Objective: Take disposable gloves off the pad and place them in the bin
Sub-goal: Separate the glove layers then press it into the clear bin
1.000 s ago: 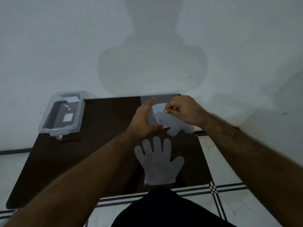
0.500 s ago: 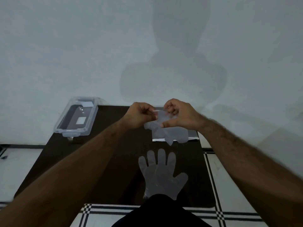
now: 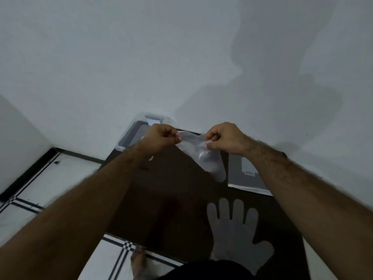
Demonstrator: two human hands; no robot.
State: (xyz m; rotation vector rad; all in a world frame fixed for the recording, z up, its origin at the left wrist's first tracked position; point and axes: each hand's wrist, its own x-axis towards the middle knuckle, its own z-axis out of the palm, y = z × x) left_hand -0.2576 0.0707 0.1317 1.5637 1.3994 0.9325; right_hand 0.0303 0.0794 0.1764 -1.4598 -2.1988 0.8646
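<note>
From the head view, you hold one disposable glove (image 3: 203, 153) in the air above the dark worktop (image 3: 171, 199): your left hand (image 3: 161, 138) pinches one end of its cuff between thumb and forefinger, your right hand (image 3: 224, 139) pinches the other end, and the rest of the film hangs down and to the right between them. The clear bin (image 3: 131, 136) sits at the far left corner of the worktop, against the wall, mostly hidden behind your left hand. The likely trouble is the film itself: it looks thin, limp and slippery, so a loose pinch could let it slide out, and I judge it light enough to drift or cling to your fingers at release and land beside the bin instead of inside. Carrying it stretched between both hands also risks the hanging end catching the bin's rim. The pad (image 3: 246, 176) lies flat just right of the hanging glove, a pale rectangular sheet; whether more gloves remain on it I cannot tell. A second glove (image 3: 234, 229) lies flat on the near part of the worktop, translucent grey, fingers spread and pointing away from you; it is easy to overlook, and its cuff end is hidden by dark clothing at the bottom edge.
</note>
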